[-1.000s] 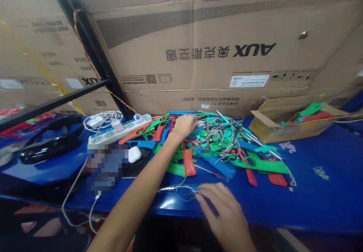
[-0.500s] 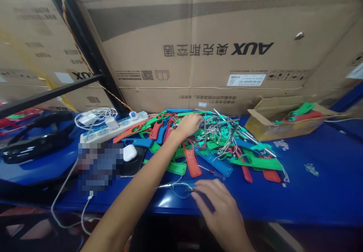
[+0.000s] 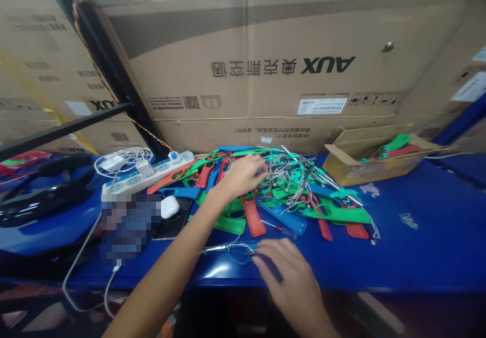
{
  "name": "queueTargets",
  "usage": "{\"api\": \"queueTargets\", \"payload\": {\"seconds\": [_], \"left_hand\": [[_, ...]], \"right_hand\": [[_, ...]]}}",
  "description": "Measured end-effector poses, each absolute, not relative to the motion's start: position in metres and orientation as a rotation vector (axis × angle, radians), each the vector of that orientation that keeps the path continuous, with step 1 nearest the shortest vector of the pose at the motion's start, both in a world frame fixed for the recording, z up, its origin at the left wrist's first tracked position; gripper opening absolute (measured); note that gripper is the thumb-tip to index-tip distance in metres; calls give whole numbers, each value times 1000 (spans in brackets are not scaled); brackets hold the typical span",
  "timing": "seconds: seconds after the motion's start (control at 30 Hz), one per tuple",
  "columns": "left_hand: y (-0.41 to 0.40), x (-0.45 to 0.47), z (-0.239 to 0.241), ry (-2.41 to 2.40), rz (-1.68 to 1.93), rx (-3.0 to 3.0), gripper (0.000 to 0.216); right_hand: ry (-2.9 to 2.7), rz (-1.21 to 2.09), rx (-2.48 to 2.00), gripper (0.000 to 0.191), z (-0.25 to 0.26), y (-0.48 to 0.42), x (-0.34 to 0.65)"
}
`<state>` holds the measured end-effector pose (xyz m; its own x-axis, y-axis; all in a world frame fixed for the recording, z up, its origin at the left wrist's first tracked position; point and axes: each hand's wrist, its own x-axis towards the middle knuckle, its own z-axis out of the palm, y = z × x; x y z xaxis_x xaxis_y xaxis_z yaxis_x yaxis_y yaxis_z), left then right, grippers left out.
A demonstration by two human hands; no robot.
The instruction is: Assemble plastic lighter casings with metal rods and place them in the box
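My left hand [image 3: 248, 173] reaches over a heap of lighter parts, its fingers curved and apart, with nothing visible between them. Around it lie green, red and blue long-neck lighter shells, such as a red shell [image 3: 253, 215] and a blue shell [image 3: 284, 216]. Near the front edge, my right hand [image 3: 288, 272] is closed on a blue lighter [image 3: 238, 261] with a metal tube pointing left. A small black part [image 3: 250, 253] and white wires show at its fingertips. The palm hides the rest of the handle. A screwdriver [image 3: 281, 229] lies just beyond that hand.
Metal tubes with teal pieces and white wires [image 3: 299, 181] fill the heap's right side. A cardboard box [image 3: 360, 171] with lighter parts stands at the right. Leftward are a power strip [image 3: 152, 173], a white earbud case [image 3: 169, 207] and cables. Large cartons [image 3: 246, 34] rise behind the blue table.
My left hand has shifted slightly and its fingers look more spread over the heap. My right hand keeps its hold on the blue lighter. The whole view has moved slightly.
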<state>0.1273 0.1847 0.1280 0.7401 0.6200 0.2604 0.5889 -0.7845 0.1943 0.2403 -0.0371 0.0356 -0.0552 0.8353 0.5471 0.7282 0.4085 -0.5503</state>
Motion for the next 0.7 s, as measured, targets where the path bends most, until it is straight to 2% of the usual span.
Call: {"api": "queueTargets", "payload": {"seconds": [0.27, 0.5, 0.7], "left_hand": [[157, 132, 109, 996, 284, 2848, 17], [159, 126, 103, 1001, 427, 2658, 13], [174, 101, 110, 955, 564, 2358, 23]], "right_hand": [[-1866, 107, -1337, 12, 37, -36, 242], [-1867, 130, -1352, 12, 39, -37, 242], [-1859, 156, -1357, 13, 37, -38, 243]]}}
